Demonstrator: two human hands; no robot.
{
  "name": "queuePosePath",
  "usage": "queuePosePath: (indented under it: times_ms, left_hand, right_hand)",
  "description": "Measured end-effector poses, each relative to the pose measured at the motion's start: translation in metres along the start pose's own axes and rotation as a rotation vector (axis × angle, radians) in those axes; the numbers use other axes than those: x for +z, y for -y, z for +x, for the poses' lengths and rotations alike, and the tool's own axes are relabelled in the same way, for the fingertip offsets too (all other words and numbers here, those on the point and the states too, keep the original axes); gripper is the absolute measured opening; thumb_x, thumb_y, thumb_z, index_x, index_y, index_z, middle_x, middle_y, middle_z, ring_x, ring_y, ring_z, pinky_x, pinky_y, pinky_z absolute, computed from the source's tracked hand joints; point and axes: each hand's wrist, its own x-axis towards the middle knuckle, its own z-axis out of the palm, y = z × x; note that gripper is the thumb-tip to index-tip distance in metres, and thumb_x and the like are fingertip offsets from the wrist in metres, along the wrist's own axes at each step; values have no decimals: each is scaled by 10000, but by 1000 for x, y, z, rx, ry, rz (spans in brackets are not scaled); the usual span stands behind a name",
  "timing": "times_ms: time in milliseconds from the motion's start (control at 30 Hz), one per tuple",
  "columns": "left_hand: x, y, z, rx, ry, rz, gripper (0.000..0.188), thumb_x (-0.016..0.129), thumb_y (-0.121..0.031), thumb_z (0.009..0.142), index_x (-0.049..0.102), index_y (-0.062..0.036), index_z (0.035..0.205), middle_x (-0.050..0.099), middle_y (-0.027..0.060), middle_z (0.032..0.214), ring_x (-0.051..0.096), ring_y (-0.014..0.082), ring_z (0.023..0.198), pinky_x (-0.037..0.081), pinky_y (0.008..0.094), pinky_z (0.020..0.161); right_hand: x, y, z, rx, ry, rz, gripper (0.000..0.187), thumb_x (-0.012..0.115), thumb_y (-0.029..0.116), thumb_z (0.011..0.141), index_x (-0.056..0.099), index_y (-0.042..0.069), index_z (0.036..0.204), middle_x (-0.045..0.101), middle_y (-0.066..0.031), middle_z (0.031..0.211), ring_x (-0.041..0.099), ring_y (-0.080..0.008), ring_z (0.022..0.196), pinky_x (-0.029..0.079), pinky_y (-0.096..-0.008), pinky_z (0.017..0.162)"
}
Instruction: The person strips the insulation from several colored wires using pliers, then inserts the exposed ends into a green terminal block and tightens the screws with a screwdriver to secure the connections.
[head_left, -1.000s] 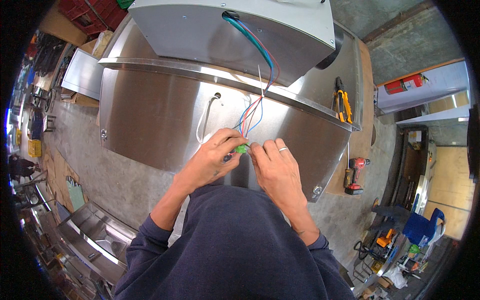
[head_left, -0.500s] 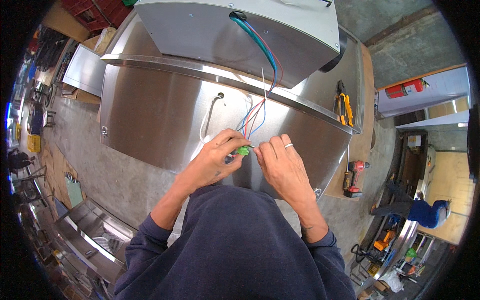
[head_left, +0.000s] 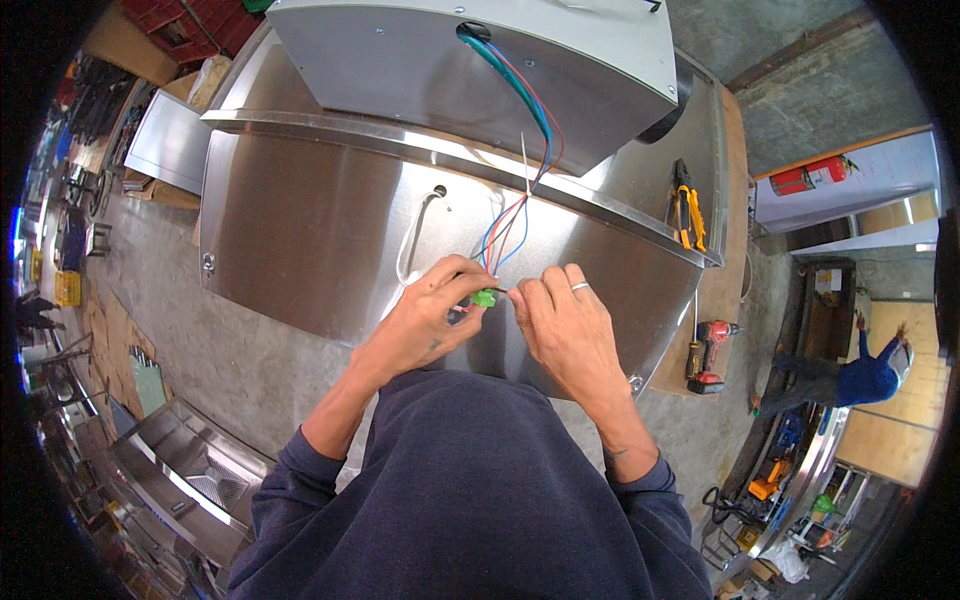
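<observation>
My left hand [head_left: 425, 312] pinches a small green terminal block [head_left: 484, 298] between thumb and fingertips. Thin red, blue and dark wires [head_left: 524, 212] run down to it from a grey metal box [head_left: 400, 75], the upper part of the bundle inside a green sleeve. A pale cable tie sticks up from the bundle. A white cable [head_left: 408, 240] comes out of a hole in the steel panel and passes behind my left hand. Just right of the block, my right hand [head_left: 568, 325], with a ring on one finger, is closed in a pinch; what it grips is too small to tell.
Both hands are over a brushed steel panel [head_left: 290, 230] with a raised ledge. Yellow-handled pliers [head_left: 690, 210] lie on its right end. Beyond, a red cordless drill [head_left: 713, 350] and a screwdriver [head_left: 694, 358] rest on a board. Another person [head_left: 868, 382] is at the far right.
My right hand has shifted slightly, and the dark tip between its fingers and the block shows less. My left hand stays nearly still. The other person has moved, arms now reaching out.
</observation>
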Motion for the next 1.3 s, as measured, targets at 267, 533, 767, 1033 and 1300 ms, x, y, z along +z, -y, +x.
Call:
queuePosePath:
  times_ms: [267,533,767,1033,1300]
  left_hand:
    - [-2,-2,0,-11,-10,10,391,802,16,904,751,-19,1291,709,137,1240,763,254,1012,650,365,893]
    - [-4,-3,1,-21,9,10,411,801,20,903,744,-23,1307,703,134,1236,760,246,1000,650,368,887]
    - [-3,0,1,-3,2,11,412,792,22,906,739,-23,1312,699,133,1226,757,252,1015,648,370,901]
    - [-4,-3,0,23,-12,52,410,791,13,904,738,-22,1309,698,142,1231,753,268,1032,642,377,904]
    - [-4,-1,1,-14,-10,85,382,806,-2,891,757,-22,1269,721,153,1250,757,308,1082,619,400,957]
  right_hand:
    - [4,-6,-2,-42,8,47,171,750,170,1019,647,34,1034,597,-119,962,611,-307,909,533,-424,783]
    - [-3,1,7,-10,-61,72,159,755,167,1024,648,50,1023,584,-98,926,618,-297,885,547,-424,751]
    - [5,-5,-1,-12,26,88,114,726,114,1012,644,36,1015,589,-128,924,609,-312,905,531,-430,791]
    - [-4,-4,4,-37,32,65,161,724,174,1025,645,44,974,611,-119,944,611,-297,889,543,-434,777]
    - [13,-2,-4,42,-21,-11,244,690,261,1070,634,61,942,619,-119,917,654,-309,908,581,-424,754]
